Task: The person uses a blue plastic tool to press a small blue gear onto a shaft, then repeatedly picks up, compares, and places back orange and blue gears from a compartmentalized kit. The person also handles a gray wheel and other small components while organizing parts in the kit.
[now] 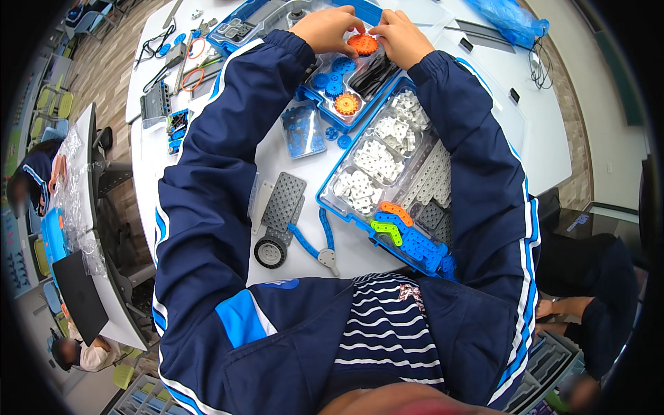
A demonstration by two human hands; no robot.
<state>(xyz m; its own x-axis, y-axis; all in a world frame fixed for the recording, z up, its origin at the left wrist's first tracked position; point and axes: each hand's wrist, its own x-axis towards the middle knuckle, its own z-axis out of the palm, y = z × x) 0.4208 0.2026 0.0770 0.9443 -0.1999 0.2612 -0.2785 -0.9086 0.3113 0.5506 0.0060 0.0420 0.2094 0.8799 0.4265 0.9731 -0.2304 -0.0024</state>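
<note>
At the far side of the table, my left hand (324, 30) and my right hand (402, 40) come together over a blue-rimmed parts box. An orange gear (363, 45) is between them, with my left fingers curled at its edge. My right thumb and fingertips are pinched close beside the gear; what they hold, if anything, is hidden. Below lie blue gears (334, 84), a lighter orange gear (346, 104) and a bundle of black cables (373, 75) in the box.
Nearer stands an open blue case (332, 197) with white connectors (377, 162) and grey plates. Blue-handled pliers (325, 257), a grey perforated plate (283, 200), a wheel (270, 252) and a clear box of blue parts (303, 131) lie left of it. A blue plastic bag (512, 24) sits far right.
</note>
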